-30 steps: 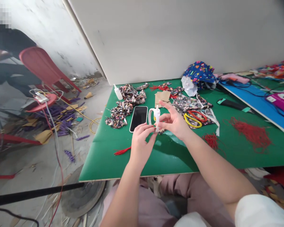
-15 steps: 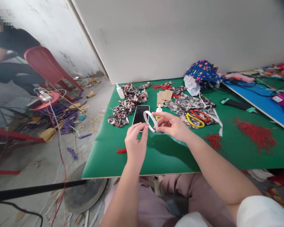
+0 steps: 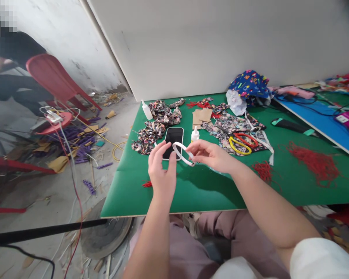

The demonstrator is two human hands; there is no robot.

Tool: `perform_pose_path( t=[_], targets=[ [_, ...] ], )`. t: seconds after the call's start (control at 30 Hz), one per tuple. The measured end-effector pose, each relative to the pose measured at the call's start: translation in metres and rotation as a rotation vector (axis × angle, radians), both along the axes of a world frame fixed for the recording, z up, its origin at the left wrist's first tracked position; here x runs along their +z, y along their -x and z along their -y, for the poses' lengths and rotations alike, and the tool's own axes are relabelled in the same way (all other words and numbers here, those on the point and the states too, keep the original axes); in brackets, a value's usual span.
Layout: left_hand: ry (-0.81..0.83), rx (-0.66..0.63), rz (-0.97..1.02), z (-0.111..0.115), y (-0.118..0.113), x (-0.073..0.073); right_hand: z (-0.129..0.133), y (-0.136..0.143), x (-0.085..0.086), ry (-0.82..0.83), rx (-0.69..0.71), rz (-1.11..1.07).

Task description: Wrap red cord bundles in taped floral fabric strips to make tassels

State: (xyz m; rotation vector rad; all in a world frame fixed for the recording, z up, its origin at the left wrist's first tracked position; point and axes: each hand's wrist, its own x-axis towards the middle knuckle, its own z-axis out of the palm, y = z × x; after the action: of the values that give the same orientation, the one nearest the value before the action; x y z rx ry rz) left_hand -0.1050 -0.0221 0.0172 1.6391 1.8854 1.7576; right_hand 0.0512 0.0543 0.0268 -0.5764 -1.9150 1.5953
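Note:
A thin white ring [image 3: 179, 145], like a looped band, is pinched at its right side by my right hand [image 3: 211, 155]. My left hand [image 3: 162, 170] is just left of the ring with thumb and fingers apart, holding nothing. Behind the ring a phone [image 3: 173, 135] with a dark screen lies on the green table [image 3: 133, 193]. A small white dropper bottle [image 3: 195, 133] stands close behind my right fingers. Some red strings [image 3: 147, 184] lie beside my left wrist, partly covered by it.
Gathered floral fabric [image 3: 151, 131] and a squeeze bottle [image 3: 147, 110] occupy the back left. Brown card pieces [image 3: 202, 116], yellow-handled scissors [image 3: 239, 147], red-handled scissors [image 3: 248, 139] and red threads [image 3: 314, 164] lie to the right. A person [image 3: 16, 50] sits off to the left on a red chair [image 3: 50, 75].
My left fingers have come off the ring and spread apart, moving slightly left. The ring has tipped flatter in my right hand.

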Motion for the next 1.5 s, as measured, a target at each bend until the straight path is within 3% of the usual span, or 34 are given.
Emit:
perform_pose_path(
  t=[0.17, 0.37, 0.53, 0.73, 0.93, 1.2, 1.5],
  targets=[
    [0.165, -0.172, -0.120, 0.000, 0.010, -0.001, -0.003, -0.009, 0.000, 0.013, 0.146, 0.015],
    [0.330, -0.371, 0.162, 0.006, 0.015, -0.005, -0.007, -0.012, 0.003, -0.126, -0.037, 0.037],
    [0.221, -0.253, 0.203, 0.009, 0.009, -0.007, -0.002, -0.003, 0.005, -0.564, -0.354, 0.032],
    [0.152, -0.205, 0.108, 0.007, 0.001, -0.007, 0.002, 0.007, -0.004, -0.799, -0.340, 0.027],
    [0.155, -0.186, 0.014, 0.008, -0.005, -0.001, 0.004, 0.008, -0.008, -0.708, -0.427, -0.015],
    [0.235, -0.340, 0.105, 0.010, -0.007, -0.003, 0.002, 0.007, -0.005, -0.750, -0.495, -0.030],
    [0.170, -0.257, -0.075, 0.008, -0.007, -0.006, 0.001, 0.008, -0.006, -0.696, -0.482, -0.055]
  ],
)
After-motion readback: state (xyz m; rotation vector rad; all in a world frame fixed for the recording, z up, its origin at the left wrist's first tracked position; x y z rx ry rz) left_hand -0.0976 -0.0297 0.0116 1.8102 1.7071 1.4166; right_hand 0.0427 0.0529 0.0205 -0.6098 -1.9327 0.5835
